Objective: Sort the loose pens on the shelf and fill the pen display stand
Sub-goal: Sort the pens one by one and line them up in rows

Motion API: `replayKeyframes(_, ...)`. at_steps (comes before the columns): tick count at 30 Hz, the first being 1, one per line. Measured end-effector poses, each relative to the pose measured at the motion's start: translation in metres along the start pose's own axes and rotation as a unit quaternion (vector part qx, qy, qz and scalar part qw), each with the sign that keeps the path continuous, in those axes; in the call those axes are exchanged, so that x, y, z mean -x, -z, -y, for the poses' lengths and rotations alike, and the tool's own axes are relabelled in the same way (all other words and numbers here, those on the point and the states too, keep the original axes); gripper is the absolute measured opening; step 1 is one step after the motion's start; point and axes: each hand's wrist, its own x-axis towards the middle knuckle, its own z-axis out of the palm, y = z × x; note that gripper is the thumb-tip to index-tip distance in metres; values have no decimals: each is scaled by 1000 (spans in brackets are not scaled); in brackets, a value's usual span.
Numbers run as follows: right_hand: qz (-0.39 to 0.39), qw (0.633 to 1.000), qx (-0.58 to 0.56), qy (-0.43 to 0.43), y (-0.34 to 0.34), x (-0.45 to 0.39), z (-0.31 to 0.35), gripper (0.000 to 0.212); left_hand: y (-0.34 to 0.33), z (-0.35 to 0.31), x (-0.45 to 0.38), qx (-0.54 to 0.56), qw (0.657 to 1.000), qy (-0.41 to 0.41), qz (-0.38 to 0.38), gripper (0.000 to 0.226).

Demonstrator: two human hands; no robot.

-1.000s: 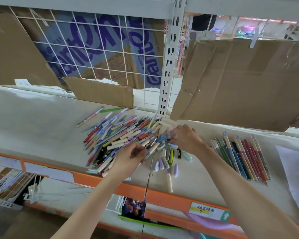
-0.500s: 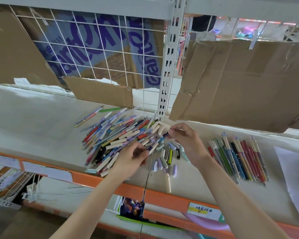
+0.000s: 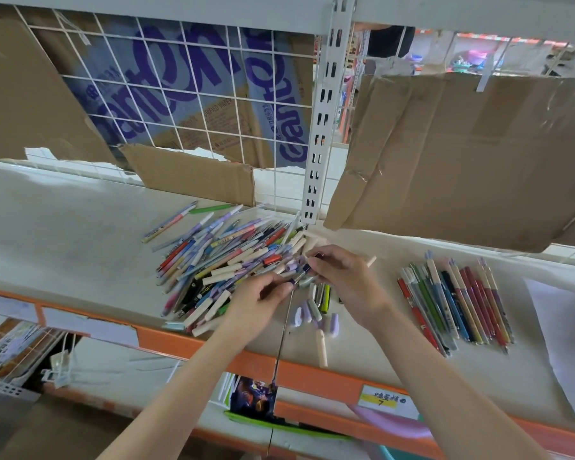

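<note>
One heaped pile of loose pens (image 3: 226,263), too many and too tangled to count, lies on the pale matte shelf (image 3: 63,240): slim plastic barrels in cream, lilac, red, blue and black. The left hand (image 3: 256,307) is at the pile's right edge, fingers curled, pinching the near end of a small dark-blue pen (image 3: 300,277). The right hand (image 3: 346,277) pinches its far end, and a cream stick (image 3: 370,260) pokes out behind the knuckles. Half a second ago that hand alone held up the blue pen; now both have closed on it, lower over the shelf. Just under them lie some eight short rounded caps (image 3: 314,310), lilac, white and one yellow-green, though blur makes that count unsure. Well to the right, a sorted row of pens (image 3: 458,303), roughly fifteen, lies side by side, unmoved since before. Creased brown cardboard (image 3: 462,154) leans behind it. No display stand can be made out.
</note>
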Motion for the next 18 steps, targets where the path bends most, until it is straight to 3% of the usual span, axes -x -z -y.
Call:
replayKeyframes(3,-44,996,-78,-5,-12,3,-2,11,-6,-6,-3,-54,997,-21,-58,12)
replayKeyframes(7,-82,985,-151,-19,-22,4,4,11,-11,-12,-3,-161,968,-143,-131,10)
replayKeyframes(10,-86,983,-161,-36,-22,4,14,12,-10,-15,-5,-199,951,-190,-141,8)
replayKeyframes(13,-69,990,-120,-35,-16,1,26,13,-6,-24,-8,-137,973,-161,-92,15)
replayKeyframes(16,-32,996,-79,-19,-10,-1,36,17,-2,-31,-6,6,997,-74,1,29)
replayKeyframes(18,-14,997,-75,-1,-10,-1,36,25,1,-33,-4,122,991,1,51,34)
